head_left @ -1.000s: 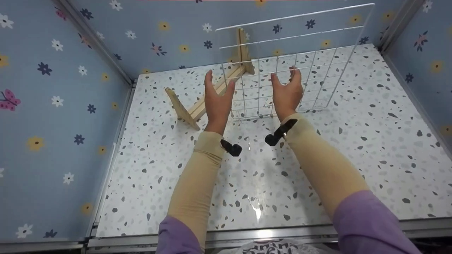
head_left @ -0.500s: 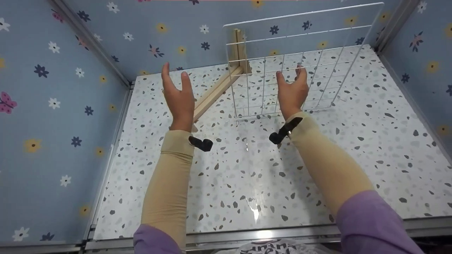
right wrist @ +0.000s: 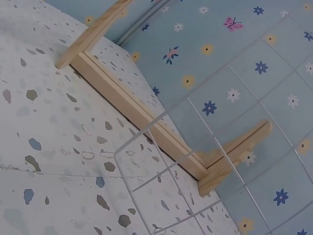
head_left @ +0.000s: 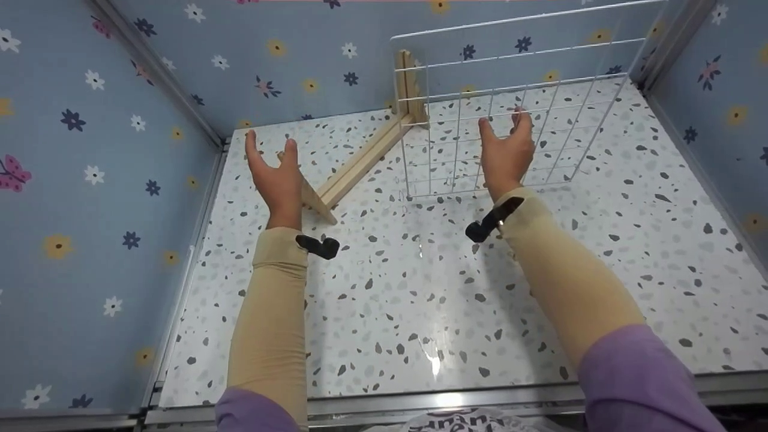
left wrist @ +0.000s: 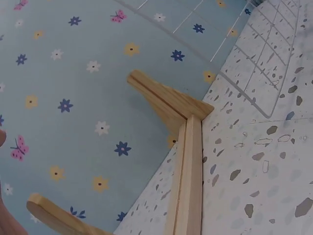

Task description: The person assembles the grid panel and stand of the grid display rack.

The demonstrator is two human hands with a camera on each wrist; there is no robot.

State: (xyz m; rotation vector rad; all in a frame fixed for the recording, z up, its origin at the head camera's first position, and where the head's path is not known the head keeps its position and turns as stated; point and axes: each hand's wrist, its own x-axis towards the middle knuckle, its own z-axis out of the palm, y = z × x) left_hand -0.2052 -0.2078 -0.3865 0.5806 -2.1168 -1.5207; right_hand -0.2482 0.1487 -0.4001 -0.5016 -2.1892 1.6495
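Note:
A white wire grid panel (head_left: pixel 457 150) stands upright on the right half of the tabletop. My right hand (head_left: pixel 509 153) holds it by the lower middle wires; exactly how the fingertips meet the wires is hard to see. A light wooden stand (head_left: pixel 366 162) lies behind and left of the panel: a grooved bar with an end piece at each end. My left hand (head_left: pixel 277 186) is at its near end piece (head_left: pixel 317 201), partly covering it, fingers spread and nothing between them. Whether they touch, I cannot tell. In the left wrist view, the grooved bar (left wrist: pixel 188 181) shows clearly.
A white speckled tabletop (head_left: pixel 396 312) carries everything. Blue flowered walls (head_left: pixel 300 54) close off the back and sides. A metal rail (head_left: pixel 450 399) runs along the front edge.
My left hand has left the panel's left side and moved left to the stand's near end. The right hand and the panel have shifted slightly to the right together.

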